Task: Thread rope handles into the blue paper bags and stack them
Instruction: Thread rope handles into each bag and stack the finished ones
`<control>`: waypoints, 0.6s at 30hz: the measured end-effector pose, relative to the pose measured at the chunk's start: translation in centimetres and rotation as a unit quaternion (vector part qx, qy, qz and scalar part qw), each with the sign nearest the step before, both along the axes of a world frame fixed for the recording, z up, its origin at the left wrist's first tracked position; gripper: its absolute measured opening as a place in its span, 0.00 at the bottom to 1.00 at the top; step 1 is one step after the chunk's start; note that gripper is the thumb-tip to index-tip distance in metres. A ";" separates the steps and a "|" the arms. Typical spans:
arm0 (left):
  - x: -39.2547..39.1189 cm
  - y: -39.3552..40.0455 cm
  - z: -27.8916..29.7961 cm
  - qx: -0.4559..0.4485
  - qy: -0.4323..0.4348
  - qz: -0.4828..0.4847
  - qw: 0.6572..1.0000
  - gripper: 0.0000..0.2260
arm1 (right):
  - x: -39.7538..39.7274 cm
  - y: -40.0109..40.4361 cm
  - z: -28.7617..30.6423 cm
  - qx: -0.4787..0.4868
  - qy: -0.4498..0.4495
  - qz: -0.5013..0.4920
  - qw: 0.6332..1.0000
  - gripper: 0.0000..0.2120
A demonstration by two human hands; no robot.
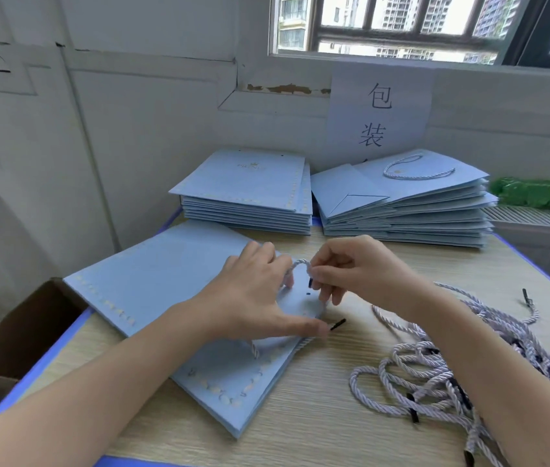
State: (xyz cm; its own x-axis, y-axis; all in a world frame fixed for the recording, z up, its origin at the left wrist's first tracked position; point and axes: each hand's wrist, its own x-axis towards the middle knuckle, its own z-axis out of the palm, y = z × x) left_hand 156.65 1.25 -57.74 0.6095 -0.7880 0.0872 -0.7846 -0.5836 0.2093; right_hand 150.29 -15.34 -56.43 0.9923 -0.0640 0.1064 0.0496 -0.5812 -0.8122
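Note:
A flat blue paper bag (152, 284) lies in front of me on the table. My left hand (256, 291) presses on its top edge, thumb stretched toward a black rope tip (337, 324). My right hand (351, 267) pinches a pale twisted rope handle (300, 263) just above a small hole (308, 293) in the bag. The rope arches between both hands. A pile of loose rope handles (435, 365) lies under my right forearm.
Two stacks of blue bags stand at the back: one without handles (246, 193) on the left, one with a rope handle on top (401, 203) on the right. A cardboard box (24, 332) sits off the table's left edge. A green packet (536, 193) lies far right.

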 end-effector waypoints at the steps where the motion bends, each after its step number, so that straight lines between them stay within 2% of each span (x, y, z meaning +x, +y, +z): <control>1: -0.1 -0.1 -0.1 0.004 -0.007 -0.006 1.000 0.33 | 0.1 0.1 -0.2 -0.016 0.007 0.003 1.000 0.07; 4: -0.2 -0.1 -0.1 0.003 -0.012 -0.010 1.000 0.27 | 0.5 0.2 -0.6 -0.162 0.006 -0.010 0.987 0.07; 6: 0.0 -0.1 -0.1 -0.002 -0.009 -0.012 1.000 0.26 | 0.5 0.0 -0.5 -0.221 -0.009 -0.011 0.975 0.07; 12: -0.2 0.1 0.1 -0.044 0.008 -0.018 0.999 0.21 | 0.0 0.0 -0.3 -0.229 -0.003 0.020 0.973 0.14; 15: -0.3 0.2 0.8 -0.095 -0.024 -0.005 0.995 0.17 | 0.1 0.3 -0.7 -0.213 -0.034 0.023 0.976 0.08; 16: -0.4 0.2 1.0 -0.113 -0.032 0.000 0.993 0.17 | 0.2 0.4 -0.7 -0.228 -0.042 0.026 0.972 0.05; 18: -0.3 0.2 1.0 -0.134 -0.038 0.008 0.990 0.21 | 0.2 0.5 -0.5 -0.260 -0.048 0.035 0.964 0.06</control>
State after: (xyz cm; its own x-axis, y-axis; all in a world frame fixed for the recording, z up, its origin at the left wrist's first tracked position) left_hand 156.31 1.47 -56.72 0.6056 -0.7204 0.3380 -0.7949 -0.5283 0.2983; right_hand 150.44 -14.82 -56.94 0.9763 0.0887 0.1976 0.1631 -0.9013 -0.4013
